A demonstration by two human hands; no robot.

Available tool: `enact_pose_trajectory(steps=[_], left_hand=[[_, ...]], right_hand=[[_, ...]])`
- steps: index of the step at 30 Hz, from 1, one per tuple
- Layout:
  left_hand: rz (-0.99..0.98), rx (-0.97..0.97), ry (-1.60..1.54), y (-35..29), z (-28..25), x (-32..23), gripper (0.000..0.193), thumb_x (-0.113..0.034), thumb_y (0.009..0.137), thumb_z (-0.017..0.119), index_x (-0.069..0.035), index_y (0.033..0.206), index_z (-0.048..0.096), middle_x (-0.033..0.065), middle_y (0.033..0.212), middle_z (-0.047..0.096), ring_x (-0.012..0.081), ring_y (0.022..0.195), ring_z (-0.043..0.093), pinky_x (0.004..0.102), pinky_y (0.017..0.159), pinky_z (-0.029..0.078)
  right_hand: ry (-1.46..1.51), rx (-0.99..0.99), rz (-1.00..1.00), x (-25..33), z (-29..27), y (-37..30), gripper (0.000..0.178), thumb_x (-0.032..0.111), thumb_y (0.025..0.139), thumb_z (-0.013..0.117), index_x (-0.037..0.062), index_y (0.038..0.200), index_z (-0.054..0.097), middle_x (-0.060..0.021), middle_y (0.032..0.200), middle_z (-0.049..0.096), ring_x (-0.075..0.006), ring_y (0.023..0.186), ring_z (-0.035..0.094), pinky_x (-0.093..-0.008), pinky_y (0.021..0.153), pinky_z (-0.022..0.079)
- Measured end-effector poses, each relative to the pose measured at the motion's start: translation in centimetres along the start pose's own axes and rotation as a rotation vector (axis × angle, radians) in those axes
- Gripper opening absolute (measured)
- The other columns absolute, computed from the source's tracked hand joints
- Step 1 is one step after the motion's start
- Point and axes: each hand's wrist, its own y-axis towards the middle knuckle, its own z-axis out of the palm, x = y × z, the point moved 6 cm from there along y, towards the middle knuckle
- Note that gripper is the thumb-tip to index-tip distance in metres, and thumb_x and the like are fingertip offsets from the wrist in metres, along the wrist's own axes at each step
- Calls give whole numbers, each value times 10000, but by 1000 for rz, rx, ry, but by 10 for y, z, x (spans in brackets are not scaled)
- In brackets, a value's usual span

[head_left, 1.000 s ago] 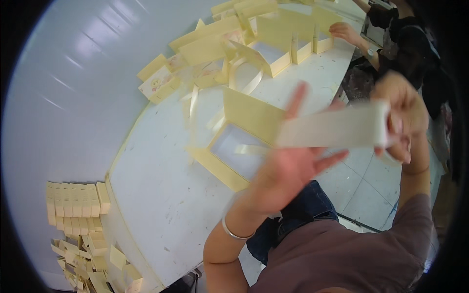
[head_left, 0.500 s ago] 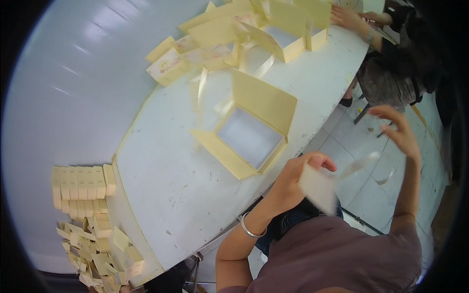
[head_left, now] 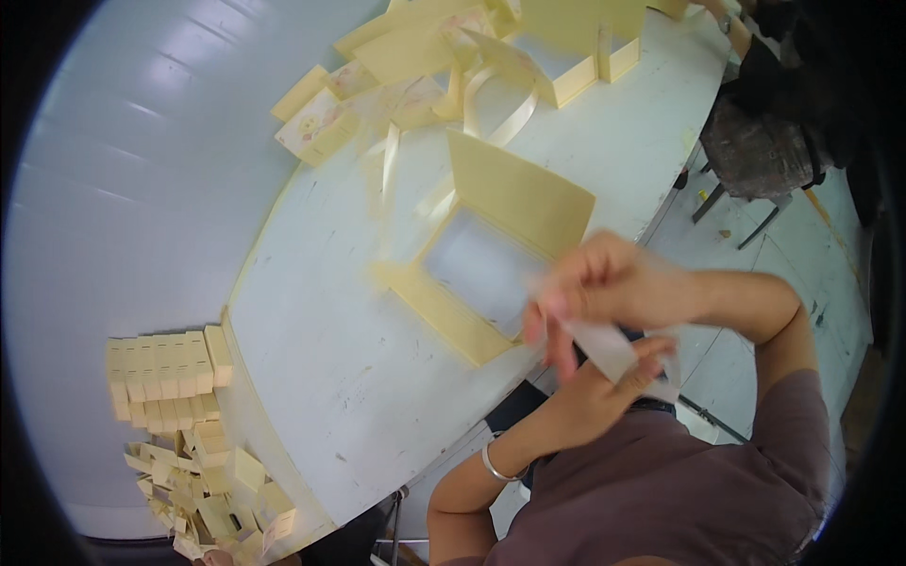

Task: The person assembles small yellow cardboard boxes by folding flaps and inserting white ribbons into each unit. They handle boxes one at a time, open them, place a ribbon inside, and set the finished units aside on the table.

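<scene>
Hovering just off the near edge of the table (head_left: 326,302), the left hand (head_left: 590,404) extends its fingers against a pale band (head_left: 606,351); whether they grip it I cannot tell. Just above, the right hand (head_left: 618,283), blurred, pinches the band's upper end with bent fingers. Close to that near edge lies an open yellow box (head_left: 481,269), its flaps spread and its inside whitish. Past it, cream ribbons (head_left: 388,170) trail toward several yellow boxes (head_left: 401,66) crowded along the far edge. Beyond the left edge stand rows of small cream boxes (head_left: 168,366).
</scene>
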Motion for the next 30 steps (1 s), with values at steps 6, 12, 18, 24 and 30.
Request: enact_pose_trajectory(steps=[6,12,18,24,30], left_hand=[[35,-681,790,-76,-95,-69,480,-220,738,648,-18,1123,446,149,1053,531,229,920,540,336,710,463],[9,-897,183,-56,-167,-26,897,-20,718,529,-92,1386,-65,158,1352,253,255,1191,336,334,979,268],[24,-969,53,-65,-173,-13,886,39,678,434,-99,1387,-79,133,1384,197,242,1247,260,326,1009,216],[48,-1014,166,-66,-172,-9,828,-44,688,441,-79,1393,9,148,1327,288,249,1181,361,322,943,342],[42,-985,212,-66,-173,-10,816,-105,731,484,-84,1393,6,142,1326,290,248,1176,368,322,938,348]], right_hand=[[-857,-36,138,-7,-39,86,166,94,815,479,-30,861,580,-114,588,549,-250,558,573,-365,511,449],[-1497,159,241,-53,-32,128,146,-1,653,497,-26,731,619,-167,703,607,-290,638,603,-410,523,466],[-1334,174,294,-72,-43,145,150,13,664,518,-15,759,631,-168,758,622,-313,686,612,-430,527,465],[-1288,128,387,-109,-52,167,203,14,666,520,12,824,647,-160,793,627,-321,733,608,-449,584,458],[-1324,237,358,-113,-47,177,233,51,693,527,18,893,641,-157,867,626,-318,800,600,-437,630,461]])
